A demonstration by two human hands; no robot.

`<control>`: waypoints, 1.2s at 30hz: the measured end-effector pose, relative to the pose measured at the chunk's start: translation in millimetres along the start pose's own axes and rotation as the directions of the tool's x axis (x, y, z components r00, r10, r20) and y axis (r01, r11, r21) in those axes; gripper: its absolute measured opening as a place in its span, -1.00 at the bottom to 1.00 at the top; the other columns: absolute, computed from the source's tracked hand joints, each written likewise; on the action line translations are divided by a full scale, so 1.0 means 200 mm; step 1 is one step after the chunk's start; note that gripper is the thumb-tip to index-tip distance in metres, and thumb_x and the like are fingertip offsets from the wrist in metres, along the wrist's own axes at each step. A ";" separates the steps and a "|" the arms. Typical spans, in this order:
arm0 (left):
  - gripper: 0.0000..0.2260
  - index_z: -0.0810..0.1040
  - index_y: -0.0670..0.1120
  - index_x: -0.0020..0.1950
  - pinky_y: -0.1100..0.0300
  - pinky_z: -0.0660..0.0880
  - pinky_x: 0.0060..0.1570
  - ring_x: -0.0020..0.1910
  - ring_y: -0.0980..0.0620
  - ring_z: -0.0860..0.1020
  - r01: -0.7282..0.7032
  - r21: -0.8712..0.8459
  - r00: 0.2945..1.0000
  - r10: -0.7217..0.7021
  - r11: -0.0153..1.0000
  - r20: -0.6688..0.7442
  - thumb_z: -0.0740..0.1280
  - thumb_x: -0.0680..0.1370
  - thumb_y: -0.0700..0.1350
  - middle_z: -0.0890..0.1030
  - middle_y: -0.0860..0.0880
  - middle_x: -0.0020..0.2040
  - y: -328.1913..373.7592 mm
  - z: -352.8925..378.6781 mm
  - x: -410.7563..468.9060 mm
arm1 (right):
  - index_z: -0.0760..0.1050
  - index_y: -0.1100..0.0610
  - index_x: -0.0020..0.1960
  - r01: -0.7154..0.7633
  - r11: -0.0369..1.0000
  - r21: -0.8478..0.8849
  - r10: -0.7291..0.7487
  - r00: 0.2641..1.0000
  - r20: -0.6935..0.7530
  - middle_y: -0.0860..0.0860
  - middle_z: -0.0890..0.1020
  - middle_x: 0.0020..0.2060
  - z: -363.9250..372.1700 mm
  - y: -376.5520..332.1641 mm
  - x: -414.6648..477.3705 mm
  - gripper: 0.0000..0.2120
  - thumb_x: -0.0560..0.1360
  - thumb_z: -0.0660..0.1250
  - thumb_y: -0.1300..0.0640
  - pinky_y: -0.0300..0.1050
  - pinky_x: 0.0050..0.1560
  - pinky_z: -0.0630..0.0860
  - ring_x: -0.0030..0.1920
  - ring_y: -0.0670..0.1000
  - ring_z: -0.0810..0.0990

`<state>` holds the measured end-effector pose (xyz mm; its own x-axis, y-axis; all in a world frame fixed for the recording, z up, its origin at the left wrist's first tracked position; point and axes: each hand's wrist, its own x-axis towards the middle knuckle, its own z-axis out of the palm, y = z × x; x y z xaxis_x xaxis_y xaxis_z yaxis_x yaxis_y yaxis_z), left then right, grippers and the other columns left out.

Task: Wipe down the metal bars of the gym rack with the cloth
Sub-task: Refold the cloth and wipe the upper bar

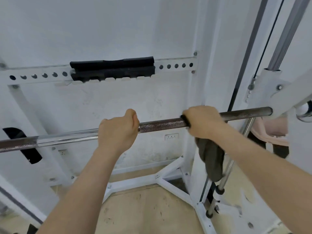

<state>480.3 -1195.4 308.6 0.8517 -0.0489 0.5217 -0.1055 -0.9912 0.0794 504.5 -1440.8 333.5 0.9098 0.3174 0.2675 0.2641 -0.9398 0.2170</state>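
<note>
Head view, looking fwd and down at 2 bare arms reaching to a metal bar [160, 124] of a white gym rack [185, 65]. The left hand [118, 130] has its fingers curled tight over the bar near its middle, closed in a fist around it. The right hand [202, 122] is wrapped over the bar further right, fingers closed, pinching a dark cloth [211, 159] against the metal; a black edge of cloth shows at the hand's left side, and the rest hangs down below the hand.

The bar's long axis runs roughly horizontal, left to right across the frame, rising slightly twd the right, where its end meets a white bracket [276, 92]. Its left part is shiny chrome, the middle rough-textured and darker.

Both hands' fingertips are hidden behind the bar. The bar's left end is cut off by the frame edge. A pale pink item [273, 130] at right, behind the rack, is hard to make out.
</note>
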 end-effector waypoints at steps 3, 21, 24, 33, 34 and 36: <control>-0.68 0.34 0.04 0.33 -0.01 0.37 -0.05 -0.10 -0.17 0.56 0.095 -0.076 0.994 -0.092 0.993 0.053 -0.02 0.63 0.03 0.64 -0.03 -0.14 0.08 -0.03 0.03 | 0.41 0.04 -0.09 0.135 0.988 0.077 -0.125 0.985 -0.119 -0.01 0.53 -0.16 -0.05 -0.30 0.01 -0.90 0.41 0.26 0.11 -0.06 -0.18 0.29 -0.08 0.12 0.55; -0.53 0.35 -0.04 0.32 0.02 0.34 0.15 0.08 -0.09 0.49 -0.271 0.069 0.953 0.257 0.960 0.161 0.06 0.57 0.24 0.51 -0.02 0.08 0.87 0.06 0.01 | 0.54 0.00 0.00 -0.306 0.948 0.089 0.315 0.943 -0.112 0.00 0.52 -0.06 0.17 0.80 -0.29 -0.79 0.37 0.37 0.00 0.06 0.12 0.37 0.09 0.09 0.49; -0.66 0.34 -0.05 0.13 0.04 0.34 -0.07 0.00 -0.11 0.50 -0.260 0.110 0.947 0.231 0.959 0.222 0.27 0.52 0.14 0.53 -0.04 0.05 1.04 0.09 0.08 | 0.56 0.12 0.04 -0.334 0.942 0.006 0.330 0.927 -0.179 0.08 0.53 0.03 0.16 0.62 -0.23 -0.75 0.36 0.31 0.16 0.07 0.19 0.35 0.15 0.14 0.47; -0.81 0.37 -0.04 -0.12 0.15 0.27 -0.30 -0.27 -0.06 0.42 -0.250 0.120 0.945 0.215 0.961 0.249 0.21 0.56 0.06 0.39 0.02 -0.31 1.12 0.12 0.22 | 0.49 0.08 0.16 -0.196 0.969 0.151 0.241 0.882 -0.406 0.04 0.52 0.08 0.35 0.82 -0.38 -0.59 0.32 0.45 0.14 0.07 0.15 0.37 0.18 0.13 0.42; -0.83 0.39 -0.04 -0.03 0.13 0.30 -0.26 -0.21 -0.06 0.43 -0.266 0.069 0.938 0.241 0.962 0.250 0.20 0.57 0.06 0.44 0.01 -0.22 1.12 0.12 0.21 | 0.48 0.11 0.17 -0.248 0.952 0.181 0.302 0.863 -0.405 0.06 0.51 0.09 0.36 0.83 -0.39 -0.54 0.29 0.47 0.20 0.07 0.16 0.39 0.18 0.14 0.41; -0.72 0.37 -0.03 0.24 0.04 0.39 -0.03 0.05 -0.08 0.46 -0.309 -0.120 0.927 0.327 0.944 0.186 0.22 0.55 -0.01 0.47 -0.03 0.11 1.16 0.11 0.18 | 0.48 0.17 0.19 -0.296 0.914 0.277 0.388 0.839 -0.382 0.10 0.50 0.13 0.37 0.77 -0.36 -0.46 0.23 0.51 0.20 0.09 0.22 0.39 0.20 0.17 0.40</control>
<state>498.6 -1430.2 327.3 0.8501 -0.3921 0.3516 -0.4242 -0.9054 0.0159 503.4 -1616.6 278.9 0.7429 -0.0499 0.6676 0.0605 -0.9881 -0.1412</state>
